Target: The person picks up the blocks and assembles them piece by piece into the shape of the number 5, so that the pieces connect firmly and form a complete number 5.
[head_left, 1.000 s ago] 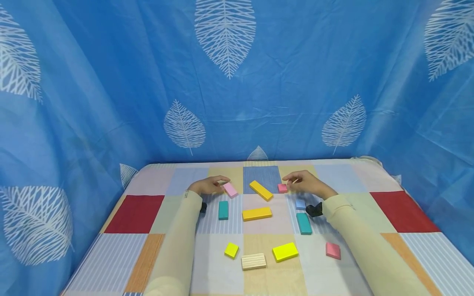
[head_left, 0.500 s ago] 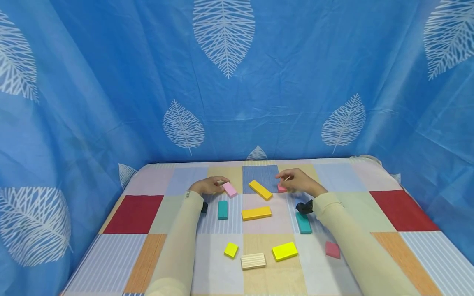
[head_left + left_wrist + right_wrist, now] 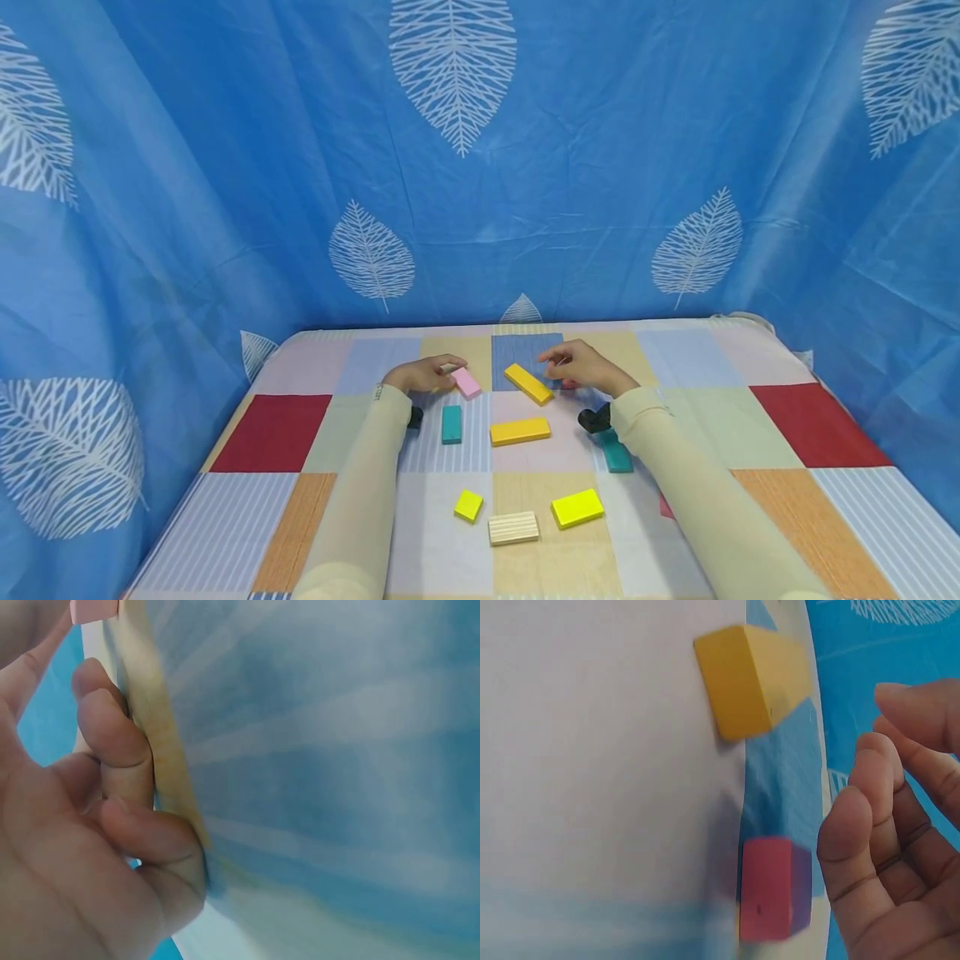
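Note:
At the far left-centre of the table, my left hand (image 3: 423, 375) pinches the end of a pink block (image 3: 467, 384) between thumb and index finger. In the left wrist view only a corner of the pink block (image 3: 94, 609) shows, with the other fingers curled against the cloth. My right hand (image 3: 585, 367) hovers beside a slanted orange-yellow block (image 3: 528, 385), fingers loosely bent and apart from it. A small red block (image 3: 766, 889) lies below that hand, mostly hidden in the head view. Nothing shows between the right thumb and fingers in the right wrist view.
Around the patchwork cloth lie a second orange-yellow block (image 3: 521, 432), two teal blocks (image 3: 452, 425), two bright yellow blocks (image 3: 577, 509) and a ridged wooden block (image 3: 513, 528). Another red block (image 3: 666, 507) is mostly behind the right sleeve. A blue curtain (image 3: 480, 208) encloses the table.
My right hand has moved left from beside the small red block towards the slanted orange-yellow block. The right forearm now hides a small blue block seen earlier. My left hand has hardly moved.

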The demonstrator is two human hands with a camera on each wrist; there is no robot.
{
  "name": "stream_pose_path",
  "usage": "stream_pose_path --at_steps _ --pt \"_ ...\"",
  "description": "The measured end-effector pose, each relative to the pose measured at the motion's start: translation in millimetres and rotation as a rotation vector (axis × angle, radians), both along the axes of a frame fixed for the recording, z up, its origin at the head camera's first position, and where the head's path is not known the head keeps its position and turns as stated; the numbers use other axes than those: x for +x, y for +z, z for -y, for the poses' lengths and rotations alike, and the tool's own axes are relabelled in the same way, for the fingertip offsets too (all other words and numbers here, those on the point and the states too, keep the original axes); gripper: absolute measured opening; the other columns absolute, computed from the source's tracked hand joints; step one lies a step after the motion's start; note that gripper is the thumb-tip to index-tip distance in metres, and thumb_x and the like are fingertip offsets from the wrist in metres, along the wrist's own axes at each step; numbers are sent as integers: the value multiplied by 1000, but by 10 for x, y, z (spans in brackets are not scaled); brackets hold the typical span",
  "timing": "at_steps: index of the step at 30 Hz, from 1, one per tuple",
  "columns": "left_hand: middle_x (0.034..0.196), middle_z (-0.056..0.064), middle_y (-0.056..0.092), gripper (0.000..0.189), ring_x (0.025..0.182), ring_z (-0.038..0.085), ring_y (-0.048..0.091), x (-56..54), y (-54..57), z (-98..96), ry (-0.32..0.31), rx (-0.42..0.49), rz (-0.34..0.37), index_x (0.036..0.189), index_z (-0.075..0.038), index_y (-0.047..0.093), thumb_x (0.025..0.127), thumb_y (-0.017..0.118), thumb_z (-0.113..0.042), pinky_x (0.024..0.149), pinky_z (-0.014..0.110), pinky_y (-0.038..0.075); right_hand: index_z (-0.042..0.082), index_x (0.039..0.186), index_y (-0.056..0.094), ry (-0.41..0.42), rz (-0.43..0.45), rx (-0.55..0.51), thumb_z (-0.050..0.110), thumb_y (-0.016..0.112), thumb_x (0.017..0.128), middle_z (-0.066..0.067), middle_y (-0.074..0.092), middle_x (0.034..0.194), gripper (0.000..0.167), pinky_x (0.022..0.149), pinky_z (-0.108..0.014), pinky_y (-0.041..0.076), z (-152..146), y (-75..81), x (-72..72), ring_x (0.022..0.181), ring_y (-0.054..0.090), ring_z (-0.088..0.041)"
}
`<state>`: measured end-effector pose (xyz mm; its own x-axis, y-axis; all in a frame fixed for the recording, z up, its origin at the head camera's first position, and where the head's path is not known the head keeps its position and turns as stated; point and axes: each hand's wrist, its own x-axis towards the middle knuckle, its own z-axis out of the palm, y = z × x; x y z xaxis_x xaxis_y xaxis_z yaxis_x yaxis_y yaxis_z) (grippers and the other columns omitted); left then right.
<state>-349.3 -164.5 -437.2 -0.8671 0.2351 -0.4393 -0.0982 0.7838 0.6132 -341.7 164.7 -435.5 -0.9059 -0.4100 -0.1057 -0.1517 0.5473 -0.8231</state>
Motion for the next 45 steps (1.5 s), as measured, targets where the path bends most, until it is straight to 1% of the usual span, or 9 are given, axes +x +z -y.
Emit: stream_pose_path --at_steps 5,10,15,19,22,28,35,41,45 --pt "160 23 48 45 138 42 48 3 6 -27 21 -19 9 154 -29 59 110 63 -23 121 62 36 -7 138 68 17 8 7 5 65 106 -15 73 107 34 68 -29 52 96 -14 -13 79 61 -20" --pt "159 22 49 44 138 42 48 2 -6 -48 40 -29 7 154 -30 60 111 62 -24 121 62 36 -8 135 69 13 15 34 4 68 104 -13 72 103 34 74 -28 55 179 -42 5 84 62 -20" --pt "162 21 48 43 140 42 48 10 -7 -58 27 -28 -1 154 -29 59 111 61 -23 122 63 34 -7 132 71 -2 28 65 5 71 101 -9 67 95 33 74 -28 56 245 -45 33 83 59 -18" --pt "164 20 46 43 141 41 47 23 0 -68 12 -26 -4 155 -27 58 112 60 -21 124 62 32 -6 132 71 -10 30 112 7 75 99 -7 64 92 35 67 -26 52 263 -60 26 77 57 -17" --pt "165 20 46 43 142 40 48 37 4 -72 3 -20 -8 155 -25 58 112 59 -20 125 60 31 -4 131 71 -21 33 168 11 81 95 -7 62 94 40 63 -25 49 282 -69 11 75 56 -17" --pt "166 18 46 42 140 40 48 42 1 -67 -6 -34 -19 154 -25 58 112 59 -20 125 60 32 -5 127 72 -10 15 233 12 87 90 -10 62 99 43 64 -25 50 307 -45 20 81 58 -19" --pt "163 18 48 41 136 39 50 34 -3 -71 15 -23 -11 153 -24 60 111 61 -21 123 60 34 -2 113 73 -15 -4 239 11 86 90 -10 66 99 29 67 -27 53 264 -19 22 83 60 -21" --pt "165 19 47 40 141 39 49 34 13 -60 17 -14 2 153 -24 60 112 60 -21 125 60 31 -2 113 74 -17 3 225 8 85 91 -11 67 100 26 69 -29 56 218 -4 -1 82 62 -20" --pt "164 19 47 40 142 39 48 29 26 -59 36 -6 18 152 -26 61 112 60 -22 125 61 30 -3 112 74 -10 4 205 5 84 91 -11 68 100 25 69 -30 56 187 11 -18 80 61 -20"
